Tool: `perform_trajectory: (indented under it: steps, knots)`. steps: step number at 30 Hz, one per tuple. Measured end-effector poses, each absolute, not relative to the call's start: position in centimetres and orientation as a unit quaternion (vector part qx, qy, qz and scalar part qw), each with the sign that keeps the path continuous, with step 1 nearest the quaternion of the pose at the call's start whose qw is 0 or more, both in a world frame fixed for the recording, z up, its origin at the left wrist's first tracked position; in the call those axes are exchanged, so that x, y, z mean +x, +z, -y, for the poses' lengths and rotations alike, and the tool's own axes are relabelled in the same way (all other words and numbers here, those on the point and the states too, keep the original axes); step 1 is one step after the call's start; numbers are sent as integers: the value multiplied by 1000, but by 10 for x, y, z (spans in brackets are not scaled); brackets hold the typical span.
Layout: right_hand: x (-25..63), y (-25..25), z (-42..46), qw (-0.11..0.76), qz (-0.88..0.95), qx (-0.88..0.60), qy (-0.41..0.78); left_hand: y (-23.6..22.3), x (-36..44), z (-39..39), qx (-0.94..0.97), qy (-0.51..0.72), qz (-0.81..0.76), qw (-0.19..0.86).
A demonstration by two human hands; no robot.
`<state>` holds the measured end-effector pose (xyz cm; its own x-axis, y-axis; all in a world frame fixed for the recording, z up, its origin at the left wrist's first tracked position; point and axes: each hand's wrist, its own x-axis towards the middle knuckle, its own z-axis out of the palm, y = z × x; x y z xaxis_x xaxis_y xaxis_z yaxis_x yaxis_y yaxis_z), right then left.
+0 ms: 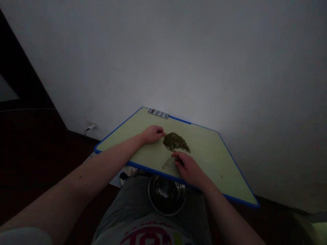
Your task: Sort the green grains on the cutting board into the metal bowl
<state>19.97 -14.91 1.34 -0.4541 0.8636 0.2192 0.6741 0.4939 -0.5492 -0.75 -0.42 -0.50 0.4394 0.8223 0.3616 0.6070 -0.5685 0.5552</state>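
Note:
A loose pile of small brownish-green bits (176, 142), perhaps dried seeds or pods, lies on the pale yellow tabletop (204, 149) with a blue rim. At the pile's left edge, my left hand (153, 133) rests with thumb and fingertips brought together; anything between them is too small to make out. On the near side of the pile is my right hand (187, 167), its fingers curled and closed, their contents hidden. Beside its fingers shows a curved, protractor-like outline (168, 162), printed or clear, I cannot tell which.
A shiny metal bowl (167, 195) sits on my lap, under the table's near edge. A printed strip (158, 113) lies along the far rim. One small dark bit (221, 176) is off to the right. Behind stands a white wall (178, 61) with a plugged socket (91, 126).

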Motion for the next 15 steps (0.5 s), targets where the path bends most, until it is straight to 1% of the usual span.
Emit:
perform_trajectory:
  steps: [15]
  knots:
    - [184,19,145,227,851,-428,201,-5,-7,4,828,304,-438,172]
